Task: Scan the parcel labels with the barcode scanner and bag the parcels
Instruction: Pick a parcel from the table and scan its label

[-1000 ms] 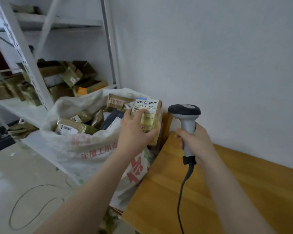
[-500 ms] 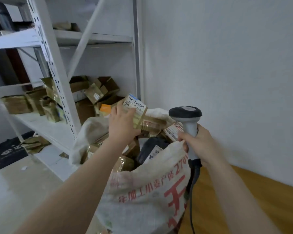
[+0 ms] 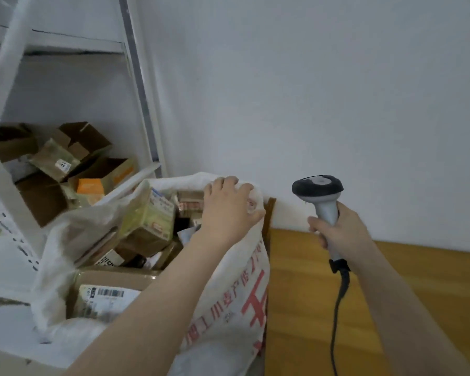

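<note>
At the far rim of the white sack (image 3: 228,302), left hand (image 3: 228,210) has fingers curled over the bunched fabric, gripping it. Right hand (image 3: 339,232) is wrapped tight round the barcode scanner (image 3: 319,191) handle, head up, above the wooden desk (image 3: 391,294) on the right. Parcels (image 3: 149,221) are piled inside the sack, with a barcode-labelled box (image 3: 106,291) nearest. Shelf (image 3: 144,104) with cartons stands far left.

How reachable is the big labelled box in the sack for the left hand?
Probably yes. The box lies uncovered at the front of the sack, beside the left forearm, with nothing on it. The left hand grips the sack's far rim, though, and would have to let go first.
</note>
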